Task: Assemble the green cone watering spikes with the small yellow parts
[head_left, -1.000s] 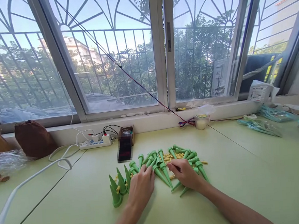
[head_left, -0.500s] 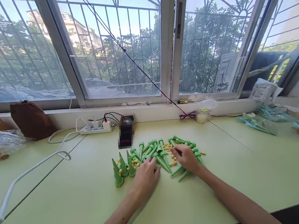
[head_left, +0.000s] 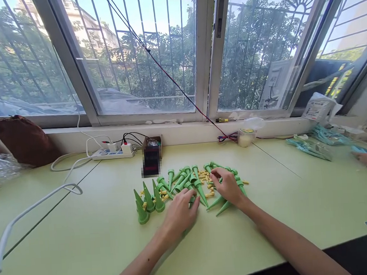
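The left forearm slants up from the bottom edge, and the left hand (head_left: pixel 182 209) lies palm down at the near side of the pile, its fingers curved and the thumb held a little apart; green shows in that gap, but whether it grips anything I cannot tell. The right forearm reaches in from the lower right, wrist bent, and the right hand (head_left: pixel 227 188) hangs over the pile's right part with thumb and forefinger narrowly spaced; anything between their tips is too small to tell. Green spikes (head_left: pixel 201 193) lie heaped between and beyond both hands, around yellow pieces (head_left: pixel 210 194), while a few green cones (head_left: pixel 142 213) stand upright left of the left hand. Pale green tabletop (head_left: pixel 84 245) stretches to either side, its front edge crossing beneath the right forearm. The power strip (head_left: pixel 114 153) and jar (head_left: pixel 245 138) sit well beyond, near the sill.
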A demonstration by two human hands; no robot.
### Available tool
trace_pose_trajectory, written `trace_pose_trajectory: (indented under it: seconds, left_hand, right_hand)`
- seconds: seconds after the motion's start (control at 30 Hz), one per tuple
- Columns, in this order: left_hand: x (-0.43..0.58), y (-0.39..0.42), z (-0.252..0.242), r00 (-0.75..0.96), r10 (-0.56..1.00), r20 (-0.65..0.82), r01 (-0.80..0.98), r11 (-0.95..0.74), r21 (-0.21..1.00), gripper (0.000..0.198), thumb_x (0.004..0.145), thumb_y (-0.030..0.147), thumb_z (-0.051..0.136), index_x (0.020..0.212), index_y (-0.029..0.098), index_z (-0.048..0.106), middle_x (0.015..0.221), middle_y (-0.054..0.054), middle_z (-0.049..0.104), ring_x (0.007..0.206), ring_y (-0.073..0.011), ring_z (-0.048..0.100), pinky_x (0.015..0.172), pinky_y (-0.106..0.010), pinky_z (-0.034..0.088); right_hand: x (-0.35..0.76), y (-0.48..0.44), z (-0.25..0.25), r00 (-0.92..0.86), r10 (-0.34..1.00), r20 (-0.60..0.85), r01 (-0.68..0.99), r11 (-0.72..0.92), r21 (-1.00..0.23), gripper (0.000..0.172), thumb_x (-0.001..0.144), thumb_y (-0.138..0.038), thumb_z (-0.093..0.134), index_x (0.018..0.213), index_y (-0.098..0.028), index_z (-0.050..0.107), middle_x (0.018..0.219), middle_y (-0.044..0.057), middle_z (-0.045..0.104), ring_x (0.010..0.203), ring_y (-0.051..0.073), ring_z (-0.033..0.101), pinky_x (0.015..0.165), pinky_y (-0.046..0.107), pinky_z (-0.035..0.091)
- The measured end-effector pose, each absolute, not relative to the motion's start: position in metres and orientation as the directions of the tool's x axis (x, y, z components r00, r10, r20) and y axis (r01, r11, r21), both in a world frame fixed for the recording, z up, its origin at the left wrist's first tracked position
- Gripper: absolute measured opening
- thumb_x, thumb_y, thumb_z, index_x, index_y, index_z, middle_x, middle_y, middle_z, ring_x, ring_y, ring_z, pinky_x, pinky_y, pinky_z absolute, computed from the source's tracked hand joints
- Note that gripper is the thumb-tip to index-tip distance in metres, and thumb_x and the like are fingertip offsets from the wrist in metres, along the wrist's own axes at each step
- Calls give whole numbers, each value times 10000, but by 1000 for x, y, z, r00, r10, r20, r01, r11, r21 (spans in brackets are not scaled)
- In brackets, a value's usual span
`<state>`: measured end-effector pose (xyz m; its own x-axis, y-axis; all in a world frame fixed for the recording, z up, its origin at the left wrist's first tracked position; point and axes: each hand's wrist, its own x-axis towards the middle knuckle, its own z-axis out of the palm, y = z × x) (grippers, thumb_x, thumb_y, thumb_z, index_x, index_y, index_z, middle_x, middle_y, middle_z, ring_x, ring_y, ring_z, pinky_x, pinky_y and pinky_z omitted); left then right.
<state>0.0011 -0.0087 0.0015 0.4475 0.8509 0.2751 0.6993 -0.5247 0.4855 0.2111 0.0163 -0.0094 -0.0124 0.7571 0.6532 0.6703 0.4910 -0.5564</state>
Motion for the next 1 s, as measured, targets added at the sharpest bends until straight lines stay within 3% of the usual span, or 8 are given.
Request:
trace_pose_trajectory:
  seconds: [0.23, 0.33, 0.43, 0.67, 0.83, 1.0]
  left_hand:
    - [1, 1, 2, 292, 872, 394, 413, -486, 770, 389, 969, 487, 432, 876, 182, 656, 741, -25, 602, 612, -153, 523, 569, -265, 382]
    - [2, 4, 3, 250, 926, 283, 224, -340, 913, 427, 931, 574, 463, 840, 185, 614, 540, 52, 407, 451, -105, 378, 445, -232, 296]
    - [3, 4, 6, 242, 959, 146, 61, -165, 984, 458, 868, 649, 510, 832, 196, 565, 490, 99, 271, 378, -75, 281, 373, -201, 238]
    - [3, 3, 10, 179, 982, 53, -128, -30, 991, 429, 792, 621, 611, 859, 217, 480, 668, 48, 582, 365, -49, 368, 316, -165, 262]
    - [4, 5, 7, 184, 983, 2, -199, 35, 979, 464, 739, 626, 651, 794, 200, 474, 675, 37, 607, 375, -40, 360, 328, -171, 278]
    - [6, 6, 5, 180, 983, -26, -233, 68, 970, 494, 704, 637, 681, 778, 198, 466, 665, 43, 603, 374, -34, 348, 332, -177, 258]
  right_hand:
    - [216, 19, -11, -38, 783, 621, 714, 456, -531, 137, 915, -149, 502, 908, -179, 635, 873, 74, 669, 797, 220, 623, 711, 309, 480]
    - [218, 20, -12, -80, 805, 588, 738, 444, -507, 130, 906, -129, 518, 908, -177, 639, 856, 71, 655, 809, 225, 610, 739, 326, 481]
    - [219, 20, -12, -120, 821, 558, 752, 442, -489, 128, 897, -103, 538, 894, -175, 644, 850, 66, 648, 835, 227, 601, 758, 330, 475]
    - [215, 14, -9, -230, 832, 505, 723, 493, -484, 152, 894, -84, 583, 843, -176, 692, 853, 52, 656, 816, 197, 602, 779, 314, 463]
    - [212, 9, -6, -300, 827, 475, 722, 522, -454, 148, 900, -98, 598, 855, -179, 714, 830, 41, 659, 825, 199, 602, 798, 320, 451]
    - [218, 14, -10, -251, 847, 470, 787, 461, -410, 189, 884, -52, 586, 955, -177, 709, 918, 70, 670, 905, 226, 597, 845, 343, 446]
